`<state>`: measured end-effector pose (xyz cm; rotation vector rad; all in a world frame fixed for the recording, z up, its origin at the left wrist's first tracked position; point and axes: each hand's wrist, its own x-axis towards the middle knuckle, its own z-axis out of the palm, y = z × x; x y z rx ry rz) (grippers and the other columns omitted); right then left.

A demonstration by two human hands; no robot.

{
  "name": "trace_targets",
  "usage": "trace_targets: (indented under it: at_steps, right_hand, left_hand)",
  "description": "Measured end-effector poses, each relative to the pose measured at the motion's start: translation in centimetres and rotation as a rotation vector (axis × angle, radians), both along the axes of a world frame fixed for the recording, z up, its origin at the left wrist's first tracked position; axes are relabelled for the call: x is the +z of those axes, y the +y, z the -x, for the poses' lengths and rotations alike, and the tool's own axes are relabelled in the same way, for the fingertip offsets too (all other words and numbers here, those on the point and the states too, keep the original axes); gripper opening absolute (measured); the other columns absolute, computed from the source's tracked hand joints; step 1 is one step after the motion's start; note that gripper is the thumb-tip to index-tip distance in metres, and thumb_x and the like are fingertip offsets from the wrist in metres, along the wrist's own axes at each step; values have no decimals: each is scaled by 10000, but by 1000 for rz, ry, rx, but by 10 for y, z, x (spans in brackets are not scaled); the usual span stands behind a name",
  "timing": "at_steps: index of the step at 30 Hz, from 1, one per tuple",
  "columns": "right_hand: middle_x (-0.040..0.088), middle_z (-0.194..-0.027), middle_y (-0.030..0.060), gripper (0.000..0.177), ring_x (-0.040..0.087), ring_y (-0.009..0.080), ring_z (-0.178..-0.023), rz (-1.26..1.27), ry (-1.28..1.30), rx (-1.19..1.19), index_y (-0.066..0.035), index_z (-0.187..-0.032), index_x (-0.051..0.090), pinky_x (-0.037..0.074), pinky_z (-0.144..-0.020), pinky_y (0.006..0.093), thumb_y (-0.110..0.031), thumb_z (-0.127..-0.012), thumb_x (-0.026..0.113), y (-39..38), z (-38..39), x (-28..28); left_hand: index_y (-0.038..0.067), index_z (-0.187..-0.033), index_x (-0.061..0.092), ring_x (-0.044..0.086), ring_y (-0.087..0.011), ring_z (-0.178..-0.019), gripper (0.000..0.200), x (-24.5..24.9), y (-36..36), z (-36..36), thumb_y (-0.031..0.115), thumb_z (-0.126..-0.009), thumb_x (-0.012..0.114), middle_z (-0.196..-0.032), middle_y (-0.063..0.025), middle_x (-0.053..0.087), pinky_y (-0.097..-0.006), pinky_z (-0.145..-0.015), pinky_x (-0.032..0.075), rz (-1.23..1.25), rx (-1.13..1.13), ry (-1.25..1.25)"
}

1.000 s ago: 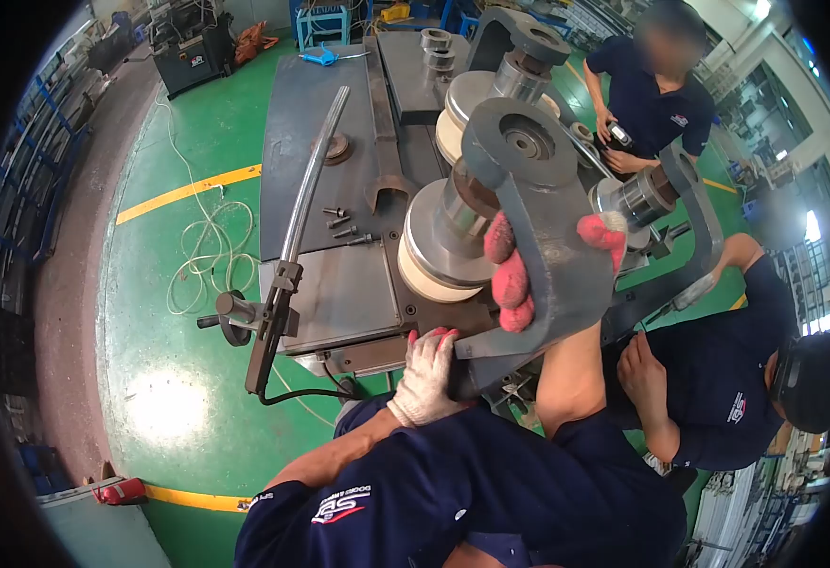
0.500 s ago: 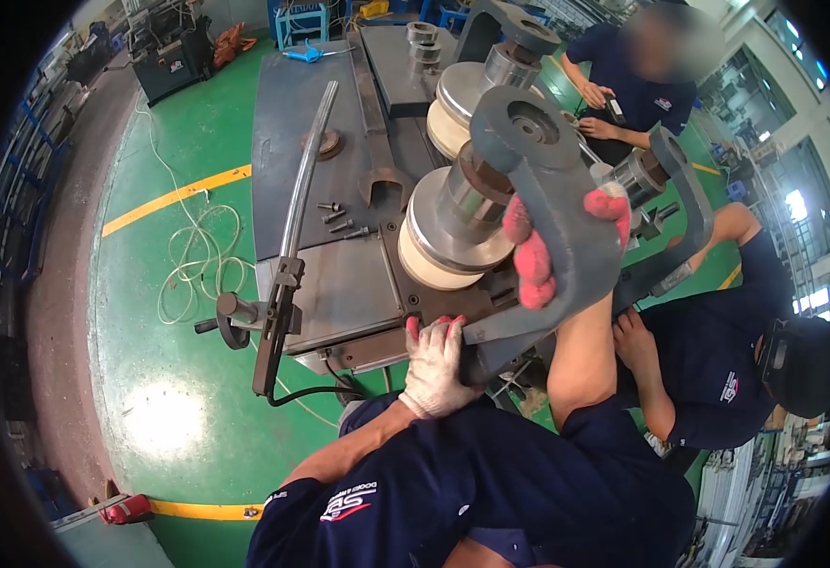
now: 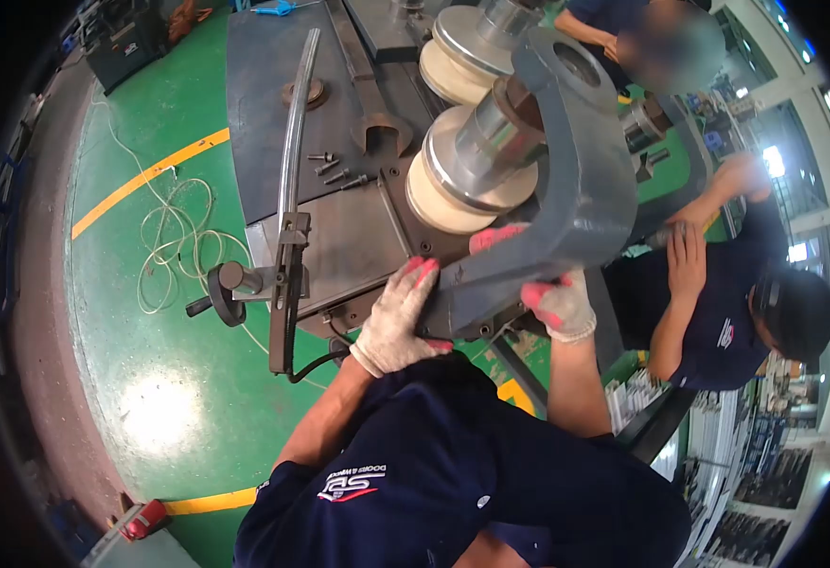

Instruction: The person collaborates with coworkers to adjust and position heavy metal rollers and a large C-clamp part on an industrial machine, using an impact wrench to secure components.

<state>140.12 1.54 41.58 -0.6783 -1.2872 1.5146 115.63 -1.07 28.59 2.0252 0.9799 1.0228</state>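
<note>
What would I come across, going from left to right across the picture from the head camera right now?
Red object near the bottom → black handwheel → slanting silver rod → gloved left hand → gloved right hand → co-worker's bare hand → co-worker's black cap.

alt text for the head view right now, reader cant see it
A person's gloved left hand and gloved right hand hold a curved grey metal arm beside steel and cream rollers on a machine. An open-ended wrench and several bolts lie nearby; two co-workers are at right and upper right.
</note>
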Motion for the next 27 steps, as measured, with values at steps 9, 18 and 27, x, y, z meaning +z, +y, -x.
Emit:
trace_targets:
  at_steps: [9, 18, 27]
  right_hand:
    - [779, -1025, 70, 298, 721, 121, -896, -51, -91, -379, 40, -1120, 735, 607, -854, 290, 24, -854, 868, -7, 89, 14]
    - [749, -1218, 127, 631, 701, 173, -1062, -253, -4, -446, 68, -1407, 586, 562, -984, 349, -165, -903, 886, -7, 116, -13]
    - [756, -1080, 209, 820, 758, 387, -1010, -559, -768, -1288, 22, -1286, 629, 609, -911, 457, -490, -743, 970, 58, 62, 21]
  left_hand:
    - [-22, -1604, 417, 652, -303, -1325, 961, -66, -28, 23, 187, -825, 940, -1510, -182, 608, -454, -1125, 540, 891, 55, -1079]
    - [146, -1579, 509, 564, -275, -1435, 584, -45, -2, 35, 524, -1134, 498, -1577, -50, 582, -482, -1218, 438, 997, 25, -1198]
    - [133, -1473, 614, 641, -254, -1350, 465, -35, 14, 45, 442, -1136, 527, -1465, -20, 671, -421, -1153, 522, 999, 227, -1286]
